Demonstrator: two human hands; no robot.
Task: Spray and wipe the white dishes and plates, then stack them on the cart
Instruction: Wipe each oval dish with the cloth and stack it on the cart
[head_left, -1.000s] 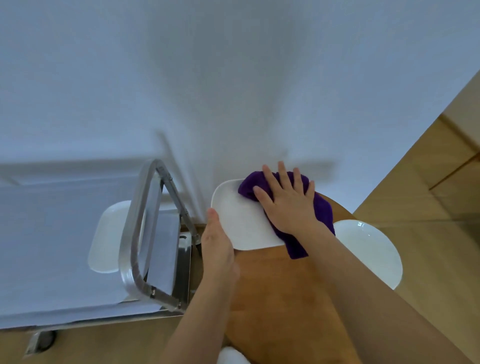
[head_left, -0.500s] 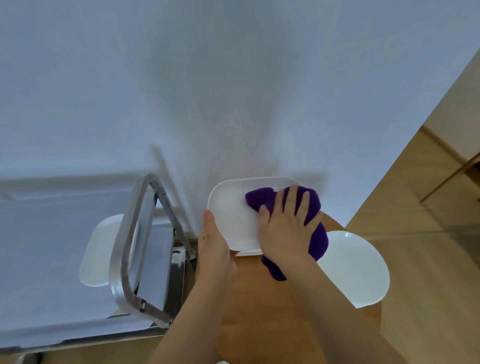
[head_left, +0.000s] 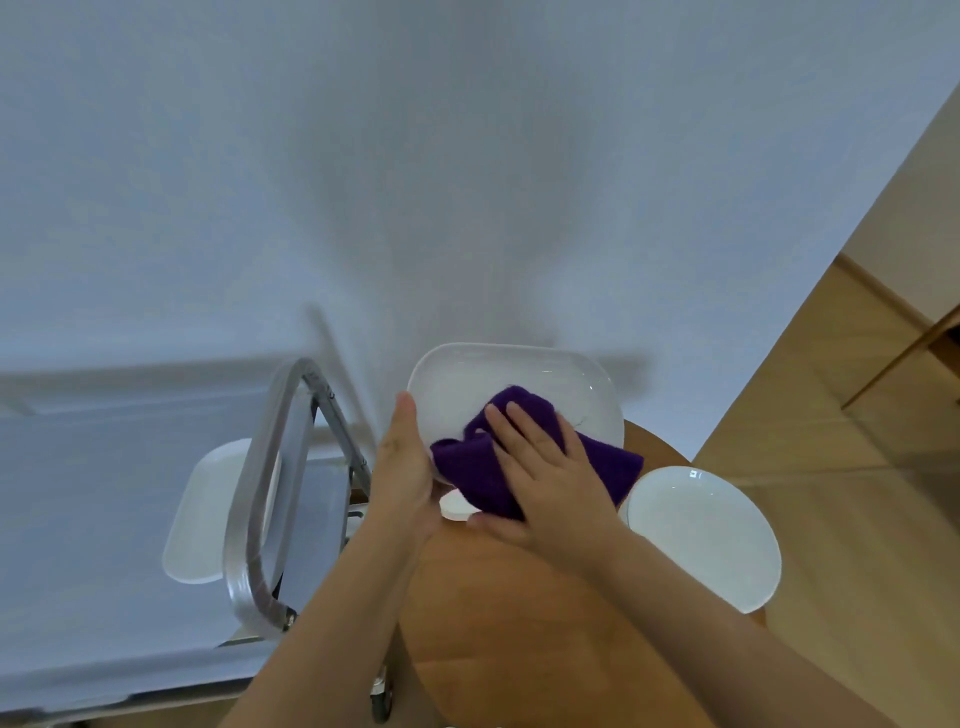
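Midway: white rectangular ceramic dish (head_left: 498, 384) being wiped.
Dish gripped by left hand (head_left: 402, 467); purple cloth (head_left: 524, 457) pressed under flat right-hand fingers (head_left: 519, 431); round white plate (head_left: 701, 535) beside them is untouched.

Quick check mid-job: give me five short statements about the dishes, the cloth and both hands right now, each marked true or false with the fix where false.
1. The right hand presses a purple cloth onto the rectangular white dish. True.
2. The left hand hangs idle, away from the dish. False: it holds the dish's left edge.
3. A round white plate lies on the wooden table, to the right of the cloth. True.
4. The cloth is green. False: it is purple.
5. No dish is on the cart yet. False: a white dish already lies there, behind the metal handle.
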